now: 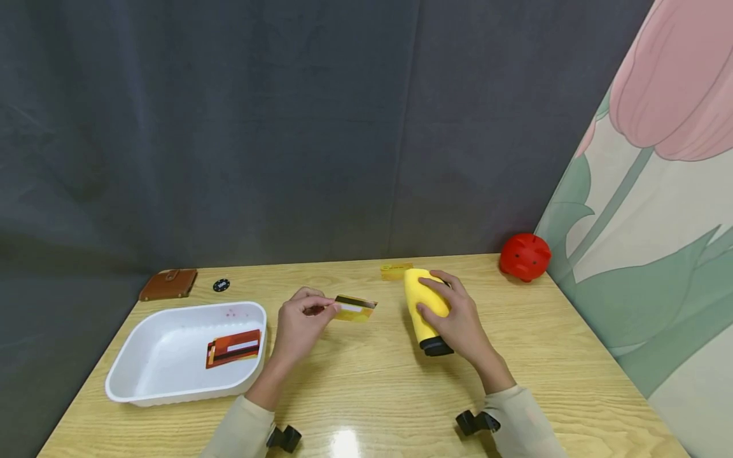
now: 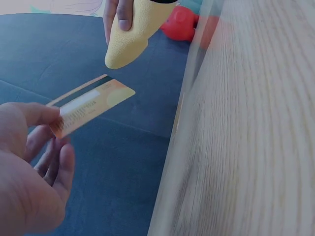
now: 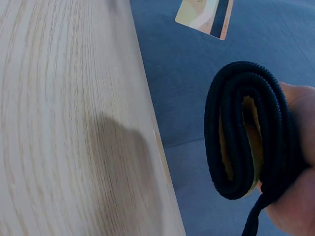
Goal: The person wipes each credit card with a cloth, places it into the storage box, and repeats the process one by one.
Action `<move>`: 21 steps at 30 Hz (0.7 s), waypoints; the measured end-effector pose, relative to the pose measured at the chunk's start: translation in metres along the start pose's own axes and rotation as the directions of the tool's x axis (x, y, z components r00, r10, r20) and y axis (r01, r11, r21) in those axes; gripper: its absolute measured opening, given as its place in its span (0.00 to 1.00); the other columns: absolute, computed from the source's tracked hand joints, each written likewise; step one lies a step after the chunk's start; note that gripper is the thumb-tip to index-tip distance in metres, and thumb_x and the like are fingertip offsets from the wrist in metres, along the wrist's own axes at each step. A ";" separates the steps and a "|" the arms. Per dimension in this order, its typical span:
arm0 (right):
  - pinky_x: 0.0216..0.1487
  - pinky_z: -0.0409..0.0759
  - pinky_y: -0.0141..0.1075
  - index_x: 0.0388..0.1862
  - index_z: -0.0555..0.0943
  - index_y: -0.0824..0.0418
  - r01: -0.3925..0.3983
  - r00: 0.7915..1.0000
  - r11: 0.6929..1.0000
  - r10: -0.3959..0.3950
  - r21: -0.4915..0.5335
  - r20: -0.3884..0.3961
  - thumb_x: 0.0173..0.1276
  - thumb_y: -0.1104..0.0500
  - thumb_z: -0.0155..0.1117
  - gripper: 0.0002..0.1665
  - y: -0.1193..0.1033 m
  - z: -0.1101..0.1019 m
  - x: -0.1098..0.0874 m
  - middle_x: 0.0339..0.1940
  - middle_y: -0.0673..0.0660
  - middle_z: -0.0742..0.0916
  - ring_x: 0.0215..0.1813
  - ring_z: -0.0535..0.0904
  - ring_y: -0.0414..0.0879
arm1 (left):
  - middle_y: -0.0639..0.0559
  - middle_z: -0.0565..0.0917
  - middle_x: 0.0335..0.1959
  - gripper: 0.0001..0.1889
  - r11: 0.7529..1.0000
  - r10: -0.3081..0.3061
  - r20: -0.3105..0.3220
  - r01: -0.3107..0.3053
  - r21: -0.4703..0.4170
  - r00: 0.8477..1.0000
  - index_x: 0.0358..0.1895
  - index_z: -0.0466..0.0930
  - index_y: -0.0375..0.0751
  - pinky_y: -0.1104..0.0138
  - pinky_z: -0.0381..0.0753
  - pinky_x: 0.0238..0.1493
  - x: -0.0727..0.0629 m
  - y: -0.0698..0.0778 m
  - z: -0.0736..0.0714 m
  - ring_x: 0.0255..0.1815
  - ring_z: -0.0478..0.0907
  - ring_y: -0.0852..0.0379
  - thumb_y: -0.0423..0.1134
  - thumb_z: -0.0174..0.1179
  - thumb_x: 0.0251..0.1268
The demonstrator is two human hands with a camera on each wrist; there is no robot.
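Between thumb and fingers, my left hand (image 1: 302,318) pinches a yellow bank card (image 1: 355,309), its dark stripe and white signature strip showing. In the left wrist view the card (image 2: 93,102) tilts above the table. My right hand (image 1: 455,315) grips a rolled yellow cloth (image 1: 420,305) with a black edge, fingers over its top and side. The right wrist view shows the roll's black-trimmed end (image 3: 241,132) in layers, with a dark strap hanging below. A gap separates card and cloth. Another yellow card (image 1: 394,272) lies on the table behind the cloth.
A white tray (image 1: 128,369) at the left holds red-orange cards (image 1: 233,348). Behind it lie a brown wallet (image 1: 168,284) and a black poker chip (image 1: 221,285). A red piggy bank (image 1: 524,257) stands at the back right, before a dark curtain (image 1: 275,140) and a flowered wall (image 1: 670,254).
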State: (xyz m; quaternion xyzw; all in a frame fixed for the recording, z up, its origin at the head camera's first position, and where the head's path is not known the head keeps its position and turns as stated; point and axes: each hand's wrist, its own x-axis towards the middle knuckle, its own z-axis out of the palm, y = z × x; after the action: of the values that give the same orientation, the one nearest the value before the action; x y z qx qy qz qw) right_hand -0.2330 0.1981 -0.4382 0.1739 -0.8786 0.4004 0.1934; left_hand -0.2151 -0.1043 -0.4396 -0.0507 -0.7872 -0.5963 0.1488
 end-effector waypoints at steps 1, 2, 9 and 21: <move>0.57 0.80 0.43 0.63 0.84 0.57 -0.001 1.000 1.000 0.001 0.001 0.001 0.63 0.62 0.77 0.28 0.000 0.000 0.000 0.70 0.60 0.78 0.64 0.80 0.58 | 0.49 0.87 0.35 0.03 1.000 -0.021 0.001 0.021 -0.002 1.000 0.35 0.93 0.41 0.76 0.80 0.36 0.000 0.000 0.000 0.32 0.80 0.65 0.36 0.75 0.60; 0.57 0.80 0.43 0.63 0.84 0.57 -0.001 1.000 1.000 0.001 0.000 0.002 0.63 0.62 0.77 0.28 0.000 0.000 0.000 0.70 0.60 0.78 0.65 0.80 0.58 | 0.48 0.89 0.36 0.04 0.999 -0.044 0.007 0.044 -0.013 0.999 0.36 0.92 0.40 0.74 0.84 0.36 0.000 0.000 0.000 0.33 0.83 0.64 0.35 0.74 0.61; 0.57 0.80 0.43 0.63 0.84 0.57 -0.004 1.000 1.000 0.004 0.000 0.004 0.62 0.62 0.77 0.28 0.000 -0.001 0.001 0.70 0.61 0.78 0.64 0.80 0.59 | 0.42 0.92 0.34 0.17 0.991 -0.119 0.092 0.123 -0.044 0.989 0.57 0.82 0.44 0.56 0.91 0.41 0.000 0.000 0.000 0.34 0.91 0.49 0.34 0.69 0.66; 0.52 0.79 0.33 0.63 0.84 0.56 0.005 1.000 1.000 -0.005 0.023 0.014 0.63 0.62 0.77 0.28 -0.006 0.001 -0.001 0.71 0.59 0.78 0.64 0.79 0.56 | 0.49 0.92 0.34 0.08 0.997 -0.083 0.098 0.083 -0.001 0.992 0.45 0.90 0.44 0.72 0.87 0.39 -0.001 -0.001 0.004 0.34 0.88 0.62 0.34 0.71 0.64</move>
State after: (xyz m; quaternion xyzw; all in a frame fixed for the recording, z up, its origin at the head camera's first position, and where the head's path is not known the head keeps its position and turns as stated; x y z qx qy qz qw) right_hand -0.2296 0.1936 -0.4352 0.1810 -0.8748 0.4088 0.1864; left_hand -0.2148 -0.1008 -0.4418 -0.0476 -0.7934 -0.6009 0.0849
